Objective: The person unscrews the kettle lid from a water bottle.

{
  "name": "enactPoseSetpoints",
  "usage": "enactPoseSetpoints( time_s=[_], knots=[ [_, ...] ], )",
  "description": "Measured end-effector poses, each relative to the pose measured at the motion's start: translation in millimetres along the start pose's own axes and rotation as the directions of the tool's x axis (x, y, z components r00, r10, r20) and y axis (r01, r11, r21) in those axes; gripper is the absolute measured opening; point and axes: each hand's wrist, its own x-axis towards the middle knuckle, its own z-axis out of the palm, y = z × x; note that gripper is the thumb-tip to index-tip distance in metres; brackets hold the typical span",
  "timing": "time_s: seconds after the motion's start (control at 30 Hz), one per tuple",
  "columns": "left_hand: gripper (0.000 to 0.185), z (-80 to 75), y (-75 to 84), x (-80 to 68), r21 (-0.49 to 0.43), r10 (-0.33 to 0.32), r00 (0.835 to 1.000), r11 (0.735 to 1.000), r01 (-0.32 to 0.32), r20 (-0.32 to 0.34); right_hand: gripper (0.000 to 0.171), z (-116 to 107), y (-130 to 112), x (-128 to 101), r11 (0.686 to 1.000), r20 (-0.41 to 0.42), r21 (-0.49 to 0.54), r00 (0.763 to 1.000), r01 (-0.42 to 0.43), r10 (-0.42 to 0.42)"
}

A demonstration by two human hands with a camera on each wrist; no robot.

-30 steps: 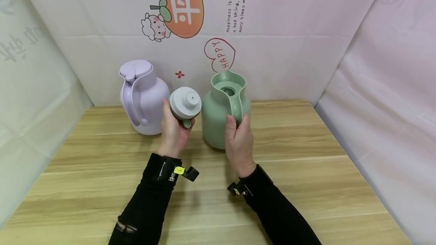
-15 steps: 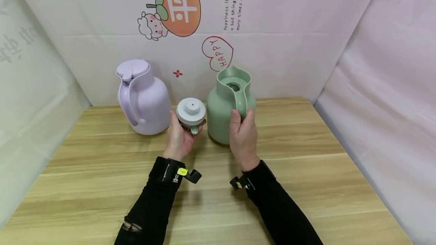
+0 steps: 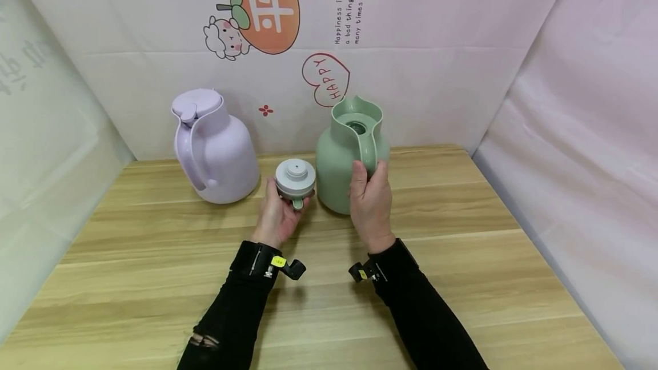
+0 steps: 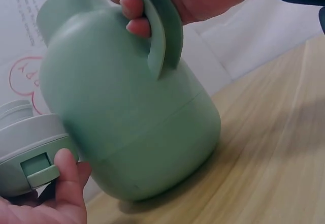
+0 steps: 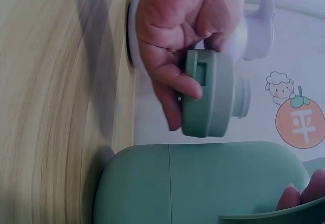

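The wooden table (image 3: 452, 278) carried everything, with a printed backdrop (image 3: 437, 44) standing behind it and pale sheets at either side. On the table stood two jugs. The purple jug (image 3: 218, 150) was toward the left rear, upright, its own lid shut on top and its handle turned toward the person; neither hand touched it. The green jug (image 3: 343, 167) stood to its right, apart from it, with its mouth open and uncovered so that the dark neck showed inside the rim. In the left wrist view it looked slightly tilted, though that may be the camera's angle, so I could not tell whether its base sat flat.

The right hand (image 3: 370, 204) gripped the green jug's handle (image 3: 368, 153), fingers curled round it from the near side; the left wrist view showed the fingertips (image 4: 133, 6) wrapped through the loop. The left hand (image 3: 277, 216) held the lid (image 3: 295, 179) just beside the green jug, low over the table, plug side up and with its small green tab (image 3: 297, 204) facing the person. The fingers were narrow, cupped under the lid, thumb (image 4: 68, 176) pressed beside the tab.

As a judgement, the lid was off and the step in hand was parting lid from jug, with the jug steadied. A next move would call for a firm hold on the handle and a flat resting place for the lid, clear of both jugs.
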Motion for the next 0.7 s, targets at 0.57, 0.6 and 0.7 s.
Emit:
enactPoseSetpoints(
  time_s=[0.57, 0.6, 0.7],
  knots=[
    [0.059, -14.0, -13.4, 7.2, 0.052, -0.001, 0.993, 0.999, -0.005, 0.12, 0.05, -5, 5, 6, 1.0, -0.001, 0.005, 1.0, -0.021, 0.021],
    [0.062, -14.5, -13.9, 7.2, 0.062, 0.003, 0.991, 0.998, -0.012, 0.131, 0.05, -6, 6, 7, 1.0, 0.001, 0.008, 1.0, -0.024, 0.024],
    [0.069, -15.0, -15.3, 7.0, 0.054, 0.004, 0.992, 0.998, -0.011, 0.123, 0.048, -7, 6, 8, 0.999, 0.012, 0.013, 0.999, -0.03, 0.03]
  ],
)
